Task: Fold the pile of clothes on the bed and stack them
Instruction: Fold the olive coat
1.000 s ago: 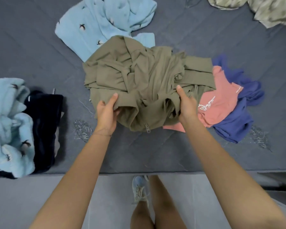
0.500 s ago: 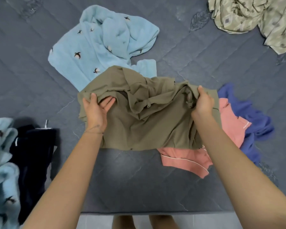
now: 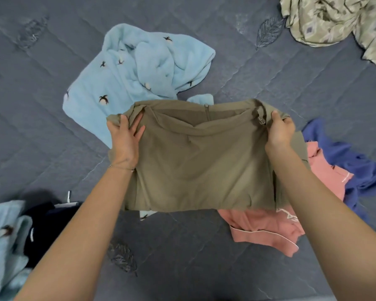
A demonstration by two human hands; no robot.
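I hold the olive garment (image 3: 200, 170) spread flat over the bed (image 3: 41, 131). My left hand (image 3: 125, 137) pinches one corner of its waistband and my right hand (image 3: 279, 131) grips the other. It partly covers a pink top (image 3: 265, 227) beside a blue garment (image 3: 356, 170), and a light blue fleece (image 3: 139, 72) lies just beyond.

Bed (image 3: 204, 257) w/ fleece (image 3: 139, 72), pink top (image 3: 258, 224), prob. sheet (image 3: 334, 18)

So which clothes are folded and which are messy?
Olive garment: held spread out, unfolded.
Left hand: grips its top corner.
Right hand: grips the other corner.
Light blue fleece: crumpled, unfolded.
Pink garment: crumpled, partly under olive garment.
Blue garment: crumpled.
Patterned cloth: crumpled.
Dark garment: looks folded.
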